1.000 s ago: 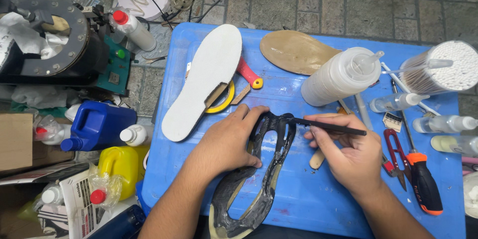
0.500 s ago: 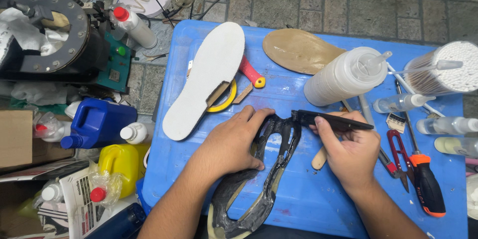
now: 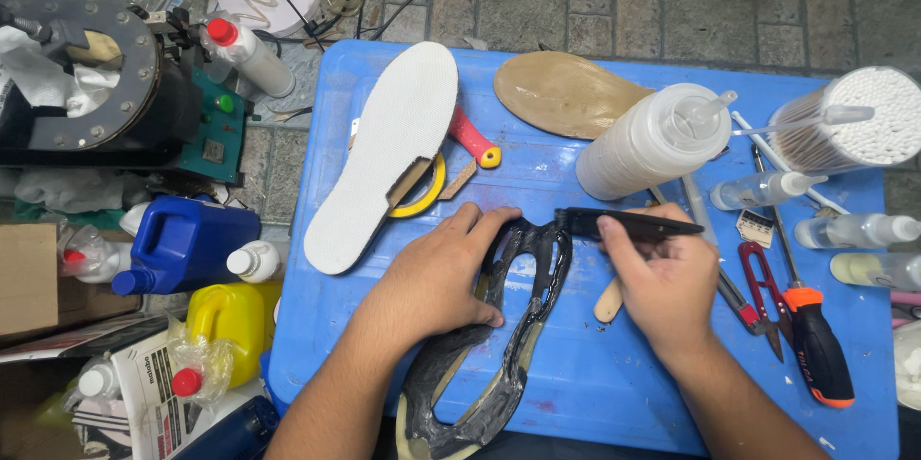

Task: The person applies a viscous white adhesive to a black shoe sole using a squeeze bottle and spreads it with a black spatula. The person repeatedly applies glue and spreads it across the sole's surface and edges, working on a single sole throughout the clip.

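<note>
black sole frame [image 3: 499, 345] lies under left hand [image 3: 436, 278], beside right hand [image 3: 662, 283].

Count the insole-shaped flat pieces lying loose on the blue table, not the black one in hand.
2: a white insole at the table's upper left, over a yellow tape roll, and a tan insole at top centre. Others may be hidden.

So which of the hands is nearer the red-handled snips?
Right. The right hand sits just beside the red-handled snips, holding a black tool; the left hand lies farther off, pressing the black sole frame.
</note>
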